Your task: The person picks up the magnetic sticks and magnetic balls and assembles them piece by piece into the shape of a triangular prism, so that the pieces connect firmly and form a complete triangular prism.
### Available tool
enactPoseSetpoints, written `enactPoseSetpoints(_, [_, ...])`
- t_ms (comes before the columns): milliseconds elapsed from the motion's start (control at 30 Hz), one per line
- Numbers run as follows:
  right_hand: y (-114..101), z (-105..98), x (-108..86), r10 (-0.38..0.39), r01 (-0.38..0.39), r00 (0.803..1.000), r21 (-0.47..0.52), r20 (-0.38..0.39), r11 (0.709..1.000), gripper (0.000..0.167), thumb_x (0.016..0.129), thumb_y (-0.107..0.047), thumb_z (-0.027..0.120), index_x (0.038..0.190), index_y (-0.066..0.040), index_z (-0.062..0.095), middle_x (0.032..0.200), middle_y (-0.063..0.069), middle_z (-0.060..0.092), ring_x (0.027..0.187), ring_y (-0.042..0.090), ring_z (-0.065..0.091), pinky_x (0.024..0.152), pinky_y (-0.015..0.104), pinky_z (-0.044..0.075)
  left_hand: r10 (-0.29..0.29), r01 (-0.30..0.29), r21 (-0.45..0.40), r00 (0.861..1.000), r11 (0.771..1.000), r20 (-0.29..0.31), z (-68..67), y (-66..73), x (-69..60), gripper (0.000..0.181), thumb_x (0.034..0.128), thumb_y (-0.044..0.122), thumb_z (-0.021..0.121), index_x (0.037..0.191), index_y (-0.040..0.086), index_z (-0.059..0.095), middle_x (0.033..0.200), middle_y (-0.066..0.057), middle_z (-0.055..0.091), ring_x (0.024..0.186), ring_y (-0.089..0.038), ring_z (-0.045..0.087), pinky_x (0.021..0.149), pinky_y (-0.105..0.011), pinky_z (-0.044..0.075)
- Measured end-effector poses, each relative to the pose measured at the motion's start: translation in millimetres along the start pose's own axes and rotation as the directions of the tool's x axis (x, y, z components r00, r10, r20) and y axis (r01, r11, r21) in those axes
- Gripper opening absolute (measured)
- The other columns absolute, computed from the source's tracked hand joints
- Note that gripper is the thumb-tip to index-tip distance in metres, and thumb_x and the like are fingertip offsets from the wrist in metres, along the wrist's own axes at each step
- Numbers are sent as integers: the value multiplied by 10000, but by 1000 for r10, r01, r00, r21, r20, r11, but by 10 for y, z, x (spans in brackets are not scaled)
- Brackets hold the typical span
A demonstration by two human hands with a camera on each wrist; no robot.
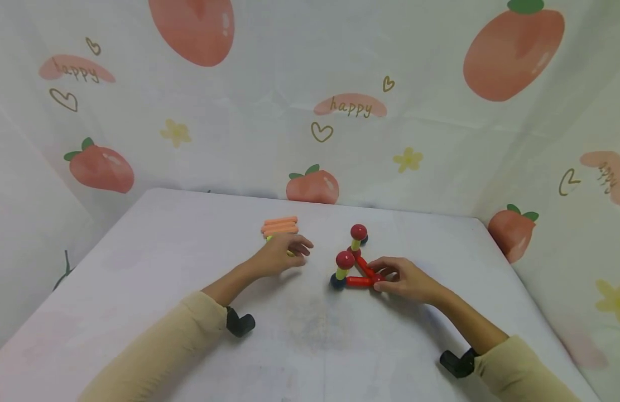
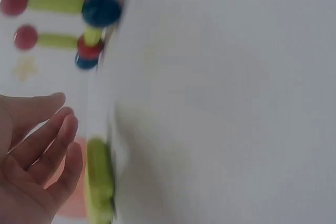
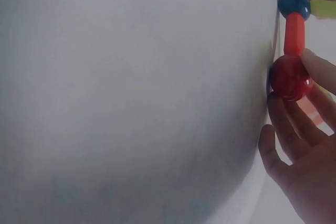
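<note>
My right hand (image 1: pixel 407 280) holds a corner red ball (image 3: pixel 291 78) of a ball-and-stick structure, its thumb and fingers around the ball. Red sticks (image 1: pixel 358 281) run from that corner to a dark blue ball (image 1: pixel 338 281) and toward a farther red ball. Two yellow-green sticks (image 1: pixel 342 273) stand upright, each topped by a red ball (image 1: pixel 345 259). Another blue ball (image 1: pixel 364 240) shows partly at the far end. My left hand (image 1: pixel 282 254), fingers loosely bent and holding nothing, hovers beside yellow-green sticks (image 2: pixel 100 179), partly hiding them in the head view.
Several orange sticks (image 1: pixel 280 225) lie in a row behind the left hand. The white table (image 1: pixel 310 357) ends at a fruit-printed cloth (image 1: pixel 269 139) behind and at the sides. A black wrist camera (image 1: pixel 240 322) sits at the left sleeve, another camera (image 1: pixel 458 364) at the right.
</note>
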State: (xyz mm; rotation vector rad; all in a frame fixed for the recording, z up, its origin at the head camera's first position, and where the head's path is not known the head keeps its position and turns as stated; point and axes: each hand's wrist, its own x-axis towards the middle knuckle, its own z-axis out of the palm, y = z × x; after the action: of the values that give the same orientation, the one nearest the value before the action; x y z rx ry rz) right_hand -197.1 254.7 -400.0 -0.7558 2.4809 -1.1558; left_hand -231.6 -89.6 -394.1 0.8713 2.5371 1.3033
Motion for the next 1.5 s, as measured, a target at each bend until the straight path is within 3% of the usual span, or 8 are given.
enactPoseSetpoints(200, [-3,-7,-6,-1,1,1000,11,2,1000,429,920,-162,717,1299,0,598,1226,154,642,1046,265,642,868,259,535,13,-11,14,989,1000,-145,-211,-151,-112,300,869,-49,691,1168,-50,667,1085,-148,716,972,-237,699,881,-392,555])
enactPoseSetpoints(400, [-27,-9,-12,12,-12,1000,28,8,1000,443,920,-161,716,1308,10,588,1234,165,633,1059,285,631,868,238,525,-48,52,39,994,998,-102,-255,-235,-155,278,854,-25,727,1129,-2,693,1040,-89,733,959,-216,707,874,-374,559])
enactPoseSetpoints(567, [-26,-6,-9,10,-11,1000,40,5,999,442,918,-154,717,1307,12,589,1227,164,635,1055,289,629,864,235,525,-49,61,149,995,987,-86,-226,-251,-134,301,805,-25,760,1096,30,706,987,-49,745,930,-175,706,863,-390,546])
enactPoseSetpoints(767, [-23,-1,-10,-11,10,1000,60,8,998,423,925,-134,706,1299,26,590,1218,177,635,1048,295,623,850,244,534,-82,115,340,991,933,-109,-163,-194,-98,305,794,25,774,1088,66,707,889,11,724,824,-118,661,766,-362,531])
enactPoseSetpoints(900, [-27,-2,-13,-20,19,1000,63,7,998,415,924,-125,703,1292,32,591,1211,180,635,1041,293,622,846,247,536,-47,87,421,993,903,-105,-117,-151,-76,291,793,26,765,1078,49,710,839,0,712,771,-124,646,736,-348,537])
enactPoseSetpoints(1133, [-23,6,-13,-11,11,1000,51,2,999,428,923,-137,708,1302,24,591,1219,171,634,1042,286,618,847,245,533,-36,78,414,993,907,-109,-88,-137,-90,287,819,58,779,1096,41,707,859,-19,731,784,-129,674,773,-360,551])
enactPoseSetpoints(1367, [-15,9,-15,-4,4,1000,54,0,999,429,921,-136,711,1301,21,591,1219,171,633,1047,289,617,851,241,532,-34,62,321,995,945,-94,-128,-182,-123,304,814,75,798,1097,40,691,890,-12,721,794,-116,661,778,-351,545])
enactPoseSetpoints(1500, [-16,8,-21,0,1,1000,53,-6,999,430,919,-137,714,1302,17,593,1215,168,637,1042,287,617,849,240,532,-37,59,308,996,950,-78,-144,-184,-122,345,795,84,824,1108,43,686,887,3,716,791,-99,654,769,-336,543])
